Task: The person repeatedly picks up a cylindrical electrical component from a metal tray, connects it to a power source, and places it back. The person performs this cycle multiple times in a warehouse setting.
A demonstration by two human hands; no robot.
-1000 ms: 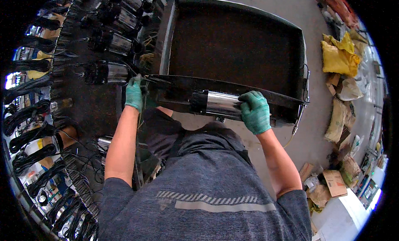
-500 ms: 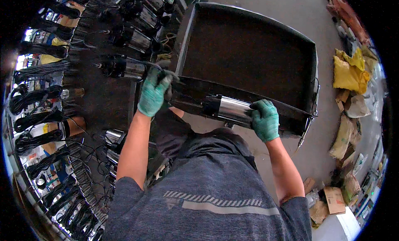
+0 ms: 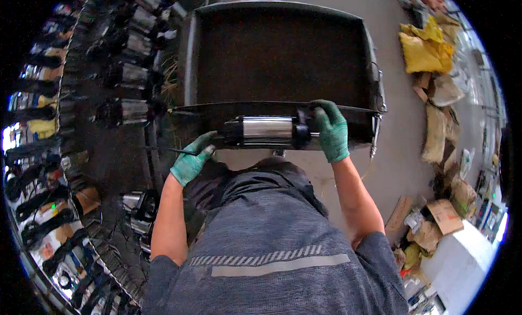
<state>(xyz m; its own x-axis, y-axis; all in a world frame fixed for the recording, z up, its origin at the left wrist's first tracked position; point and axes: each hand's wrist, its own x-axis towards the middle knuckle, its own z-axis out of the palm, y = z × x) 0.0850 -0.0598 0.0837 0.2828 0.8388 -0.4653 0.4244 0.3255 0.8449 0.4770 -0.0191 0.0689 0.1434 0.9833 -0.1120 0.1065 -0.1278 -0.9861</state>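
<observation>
In front of me a cylindrical motor (image 3: 267, 131) with a shiny steel body and black ends lies level on the dark ledge along the near side of a big tray. Beside its right end is my right hand (image 3: 334, 133), in a green glove. The fingers are apart, against or close to the black end cap and the short shaft; exact contact is unclear. My left hand (image 3: 191, 161), gloved too, is just off the motor's left end. A thin black cable (image 3: 180, 151) runs between its thumb and fingers.
The dark metal tray (image 3: 191, 59) has raised rims. To the left, similar motors (image 3: 134, 111) stand in a row, with coiled black cables (image 3: 35, 198) beyond. More motors (image 3: 138, 206) are near my left forearm. Yellow sacks (image 3: 427, 50) and cardboard (image 3: 445, 217) lie along the right.
My left hand has come nearer to me, away from the row of motors. My right hand has loosened around the motor's end, and the motor now lies more level. The whole view has shifted.
</observation>
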